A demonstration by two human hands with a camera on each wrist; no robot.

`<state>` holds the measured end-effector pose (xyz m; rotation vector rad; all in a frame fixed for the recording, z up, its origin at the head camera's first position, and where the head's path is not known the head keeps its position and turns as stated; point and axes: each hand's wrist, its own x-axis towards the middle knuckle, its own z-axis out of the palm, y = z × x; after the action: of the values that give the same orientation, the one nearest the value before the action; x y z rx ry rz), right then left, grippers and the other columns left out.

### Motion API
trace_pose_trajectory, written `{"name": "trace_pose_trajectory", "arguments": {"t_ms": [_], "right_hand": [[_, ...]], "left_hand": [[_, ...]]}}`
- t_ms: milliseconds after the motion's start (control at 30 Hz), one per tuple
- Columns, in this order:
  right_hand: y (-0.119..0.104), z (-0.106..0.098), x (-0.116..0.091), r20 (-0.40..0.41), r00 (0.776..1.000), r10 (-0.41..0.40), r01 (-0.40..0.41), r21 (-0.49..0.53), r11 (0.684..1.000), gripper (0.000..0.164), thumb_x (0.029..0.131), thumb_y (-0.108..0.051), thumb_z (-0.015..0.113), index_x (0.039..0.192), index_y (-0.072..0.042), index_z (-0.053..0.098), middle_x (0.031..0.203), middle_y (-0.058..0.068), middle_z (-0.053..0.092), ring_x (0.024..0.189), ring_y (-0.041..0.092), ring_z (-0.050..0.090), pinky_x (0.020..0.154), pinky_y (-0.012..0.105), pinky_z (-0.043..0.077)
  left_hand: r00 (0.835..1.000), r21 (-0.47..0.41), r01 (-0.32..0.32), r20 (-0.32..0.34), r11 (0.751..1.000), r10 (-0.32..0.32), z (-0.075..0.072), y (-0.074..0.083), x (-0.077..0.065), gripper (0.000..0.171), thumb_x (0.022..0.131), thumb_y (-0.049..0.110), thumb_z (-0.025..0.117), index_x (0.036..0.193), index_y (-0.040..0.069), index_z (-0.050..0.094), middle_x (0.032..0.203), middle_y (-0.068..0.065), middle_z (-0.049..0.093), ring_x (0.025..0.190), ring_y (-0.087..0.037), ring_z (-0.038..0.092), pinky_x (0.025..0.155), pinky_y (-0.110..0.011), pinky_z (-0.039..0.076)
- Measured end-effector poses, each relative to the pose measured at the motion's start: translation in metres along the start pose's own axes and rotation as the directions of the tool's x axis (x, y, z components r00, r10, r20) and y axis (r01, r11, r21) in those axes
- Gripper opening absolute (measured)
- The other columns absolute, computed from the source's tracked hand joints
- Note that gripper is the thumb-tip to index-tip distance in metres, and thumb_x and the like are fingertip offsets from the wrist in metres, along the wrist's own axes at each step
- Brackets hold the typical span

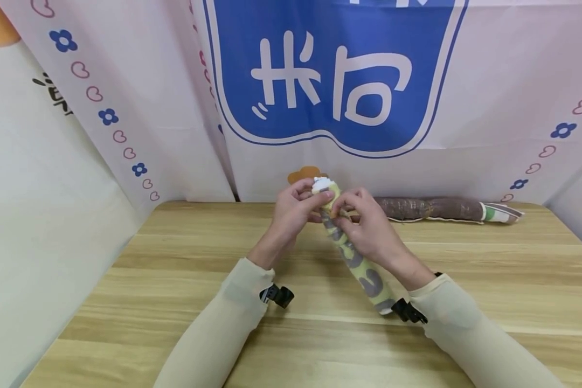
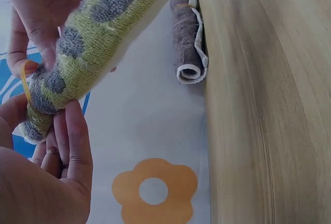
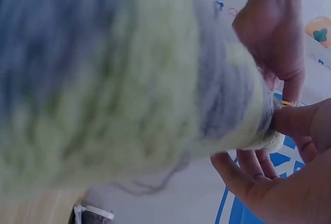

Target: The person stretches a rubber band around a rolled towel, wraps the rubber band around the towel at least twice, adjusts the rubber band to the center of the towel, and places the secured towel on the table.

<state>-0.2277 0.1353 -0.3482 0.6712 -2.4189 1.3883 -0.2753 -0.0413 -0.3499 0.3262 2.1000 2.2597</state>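
A rolled towel (image 1: 354, 256), yellow-green with grey patches, slants up off the table between both hands. My left hand (image 1: 293, 213) grips it near its upper end, thumb on one side and fingers behind. On the other side, my right hand (image 1: 371, 226) pinches a yellow rubber band (image 2: 25, 87) that loops around the towel near that end. The left wrist view shows the band standing out from the fabric, close to the left thumb. Much of the towel fills the right wrist view, blurred, with the fingertips of both hands at its narrow end.
A brown rolled towel (image 1: 453, 209), tied around its middle, lies along the table's back edge. Behind the wooden table (image 1: 174, 302) hangs a printed cloth (image 1: 490, 97) with a blue sign. Small black wrist cameras sit at both cuffs.
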Motion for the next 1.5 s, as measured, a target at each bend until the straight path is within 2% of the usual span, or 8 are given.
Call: {"name": "trace_pose_trajectory", "arguments": {"t_ms": [200, 400, 600, 700, 800, 933, 1200, 1500], "right_hand": [[0.002, 0.003, -0.001, -0.032, 0.994, -0.104, 0.099, -0.134, 0.986, 0.027, 0.091, 0.018, 0.066, 0.087, -0.008, 0.067, 0.109, 0.014, 0.057, 0.098, 0.031, 0.059, 0.084, 0.046, 0.055], [-0.001, 0.004, -0.003, -0.021, 1.0, -0.019, 0.011, -0.312, 0.95, 0.004, 0.099, -0.006, 0.067, 0.102, -0.008, 0.067, 0.108, 0.01, 0.059, 0.085, 0.026, 0.06, 0.073, 0.043, 0.053], [-0.005, 0.005, -0.004, -0.029, 1.0, 0.006, -0.017, -0.426, 0.904, 0.036, 0.093, -0.032, 0.084, 0.106, -0.007, 0.06, 0.101, 0.008, 0.061, 0.075, 0.023, 0.059, 0.061, 0.04, 0.051], [-0.005, 0.004, -0.003, -0.074, 0.997, 0.004, -0.03, -0.359, 0.933, 0.032, 0.092, -0.021, 0.085, 0.103, -0.006, 0.06, 0.099, 0.01, 0.065, 0.078, 0.025, 0.063, 0.064, 0.041, 0.054], [-0.004, 0.0, -0.002, -0.077, 0.993, 0.084, -0.096, -0.169, 0.981, 0.028, 0.093, -0.015, 0.084, 0.105, -0.004, 0.061, 0.103, 0.013, 0.068, 0.091, 0.029, 0.068, 0.071, 0.041, 0.057], [-0.002, -0.006, 0.001, -0.019, 0.978, 0.209, -0.208, 0.05, 0.977, 0.026, 0.095, -0.015, 0.08, 0.108, -0.003, 0.061, 0.108, 0.013, 0.068, 0.099, 0.029, 0.068, 0.076, 0.038, 0.057], [-0.001, -0.009, 0.002, 0.055, 0.964, 0.261, -0.266, 0.119, 0.957, 0.026, 0.096, -0.02, 0.077, 0.112, -0.005, 0.063, 0.113, 0.013, 0.068, 0.103, 0.029, 0.065, 0.078, 0.038, 0.054], [-0.001, -0.007, 0.002, 0.009, 0.991, 0.134, -0.134, 0.115, 0.984, 0.018, 0.098, -0.003, 0.075, 0.111, -0.003, 0.064, 0.122, 0.016, 0.062, 0.112, 0.032, 0.068, 0.093, 0.047, 0.06]], "left_hand": [[0.999, 0.029, -0.004, -0.035, 1.0, 0.005, 0.002, 0.0, -0.001, 0.037, 0.094, 0.017, 0.082, 0.126, 0.003, 0.068, 0.106, -0.012, 0.075, 0.081, -0.02, 0.071, 0.064, -0.03, 0.062], [0.993, 0.059, -0.044, -0.103, 0.997, 0.05, 0.005, 0.003, -0.004, 0.043, 0.093, 0.016, 0.084, 0.129, 0.0, 0.067, 0.104, -0.013, 0.075, 0.075, -0.019, 0.07, 0.06, -0.029, 0.061], [0.988, 0.073, -0.09, -0.12, 0.993, 0.098, 0.007, 0.004, -0.007, 0.044, 0.091, 0.016, 0.087, 0.127, 0.0, 0.067, 0.1, -0.013, 0.077, 0.077, -0.02, 0.072, 0.061, -0.03, 0.062], [0.992, 0.052, -0.115, -0.054, 0.992, 0.117, 0.005, 0.004, -0.005, 0.044, 0.096, 0.017, 0.082, 0.134, 0.001, 0.066, 0.109, -0.014, 0.076, 0.087, -0.021, 0.072, 0.069, -0.032, 0.063], [0.993, -0.007, -0.112, 0.045, 0.994, 0.112, 0.001, 0.003, -0.002, 0.046, 0.101, 0.017, 0.072, 0.144, 0.004, 0.061, 0.122, -0.015, 0.072, 0.1, -0.022, 0.071, 0.081, -0.035, 0.063], [0.991, -0.056, -0.066, 0.109, 0.996, 0.072, -0.003, 0.002, 0.001, 0.047, 0.103, 0.016, 0.07, 0.147, 0.006, 0.058, 0.127, -0.017, 0.071, 0.104, -0.023, 0.071, 0.088, -0.038, 0.062], [0.996, -0.065, -0.05, 0.072, 0.997, 0.054, -0.006, 0.001, 0.002, 0.043, 0.099, 0.013, 0.077, 0.139, 0.005, 0.062, 0.119, -0.017, 0.076, 0.094, -0.02, 0.076, 0.084, -0.04, 0.063], [0.998, -0.047, -0.06, 0.012, 0.997, 0.061, -0.004, 0.003, 0.002, 0.039, 0.095, 0.015, 0.081, 0.131, 0.007, 0.066, 0.11, -0.015, 0.078, 0.084, -0.019, 0.076, 0.076, -0.036, 0.064]]}}
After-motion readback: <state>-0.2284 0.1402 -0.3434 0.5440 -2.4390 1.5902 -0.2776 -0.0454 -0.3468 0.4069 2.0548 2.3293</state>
